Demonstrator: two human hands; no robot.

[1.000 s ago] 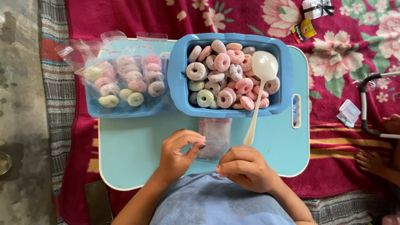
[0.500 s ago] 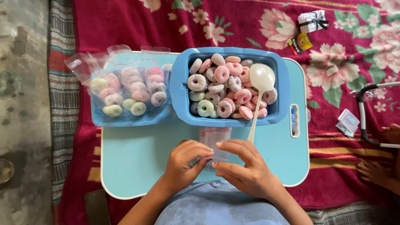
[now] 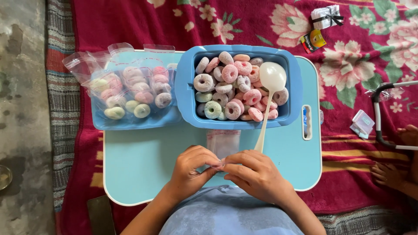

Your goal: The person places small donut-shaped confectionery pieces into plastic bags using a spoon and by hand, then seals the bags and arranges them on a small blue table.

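My left hand and my right hand meet at the near edge of a light blue lap table. Both pinch the lower end of a small clear plastic zip bag that lies flat on the table. Just beyond it stands a blue tub heaped with pink, white and pale green sugared ring candies. A white plastic spoon rests in the tub, with its handle sloping down towards my right hand.
At the left, a blue lid holds several filled clear bags of ring candies. A red flowered blanket lies under the table, with small packets and a white box. Another person's feet are at the right edge.
My hands have come together over the bag's lower end; a second ago they were apart at its sides. The view has shifted slightly, so the table sits lower in frame.
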